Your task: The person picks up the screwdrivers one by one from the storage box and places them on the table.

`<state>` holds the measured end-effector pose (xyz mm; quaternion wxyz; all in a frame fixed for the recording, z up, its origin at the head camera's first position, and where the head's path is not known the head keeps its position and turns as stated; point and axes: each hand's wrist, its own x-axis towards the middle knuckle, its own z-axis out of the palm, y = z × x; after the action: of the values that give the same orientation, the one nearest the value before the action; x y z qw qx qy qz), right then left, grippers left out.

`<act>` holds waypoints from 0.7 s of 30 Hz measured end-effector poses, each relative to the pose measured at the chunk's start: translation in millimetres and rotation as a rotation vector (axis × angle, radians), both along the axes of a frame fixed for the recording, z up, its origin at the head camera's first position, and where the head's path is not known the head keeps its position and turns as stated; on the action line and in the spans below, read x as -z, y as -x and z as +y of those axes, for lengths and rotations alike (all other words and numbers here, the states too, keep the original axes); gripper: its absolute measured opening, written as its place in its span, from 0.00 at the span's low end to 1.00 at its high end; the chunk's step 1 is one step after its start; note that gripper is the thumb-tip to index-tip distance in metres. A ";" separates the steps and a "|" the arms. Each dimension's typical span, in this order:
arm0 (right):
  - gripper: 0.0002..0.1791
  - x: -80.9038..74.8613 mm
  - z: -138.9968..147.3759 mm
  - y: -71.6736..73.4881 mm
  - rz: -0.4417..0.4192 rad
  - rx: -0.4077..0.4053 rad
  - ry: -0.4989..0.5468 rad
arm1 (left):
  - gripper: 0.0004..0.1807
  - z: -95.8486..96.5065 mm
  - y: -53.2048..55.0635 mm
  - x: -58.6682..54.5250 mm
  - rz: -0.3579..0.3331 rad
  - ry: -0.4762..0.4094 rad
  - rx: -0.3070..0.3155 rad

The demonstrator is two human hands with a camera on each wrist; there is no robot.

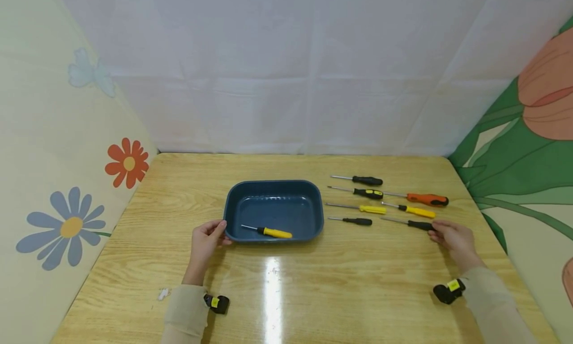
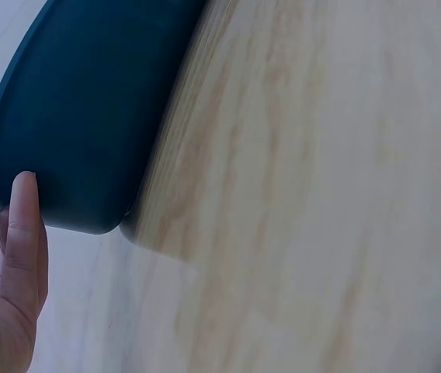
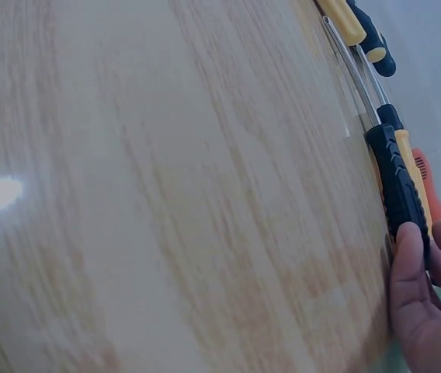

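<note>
My left hand (image 1: pixel 208 238) pinches the near left corner of a dark blue rectangular tray (image 1: pixel 319 209), thumb at the rim and fingers against the outer wall (image 2: pixel 65 140). Inside the tray lies a screwdriver with a yellow and black handle (image 1: pixel 275 232), its shaft toward the left. At the right, my right hand (image 1: pixel 454 238) grips the handle end of a black screwdriver (image 1: pixel 419 225) between thumb and fingers. The right wrist view shows that ridged black handle (image 3: pixel 397 175) at the fingertips, close over the table, its shaft pointing away from the hand.
Right of the tray lie several screwdrivers, among them an orange one (image 1: pixel 427 199), a yellow one (image 1: pixel 372 209), a yellow and black one (image 1: pixel 418 211) and a small black one (image 1: pixel 358 221). A white scrap (image 1: pixel 163 294) sits on the wooden table (image 1: pixel 340 289) at front left.
</note>
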<state>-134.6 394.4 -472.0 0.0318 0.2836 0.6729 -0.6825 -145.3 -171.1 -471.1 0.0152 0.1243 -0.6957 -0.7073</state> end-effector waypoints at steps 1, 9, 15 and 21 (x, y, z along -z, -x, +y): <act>0.06 0.3 0.4 0.0 0.002 0.001 0.001 | 0.14 -0.1 0.0 0.0 0.001 0.002 0.002; 0.10 -0.7 1.7 0.6 0.008 0.051 0.011 | 0.14 -0.2 0.2 -0.8 0.010 0.006 0.009; 0.11 -6.1 -1.4 0.8 0.091 0.174 0.055 | 0.14 -0.3 0.5 -1.0 0.011 0.004 0.010; 0.01 -8.5 -3.4 -0.3 0.199 0.162 0.138 | 0.15 -0.5 -1.2 1.2 0.001 0.004 0.006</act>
<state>-134.2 391.0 -463.5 -0.0708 0.2650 0.5992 -0.7521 -144.1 -171.5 -472.3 0.0136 0.1217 -0.6975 -0.7060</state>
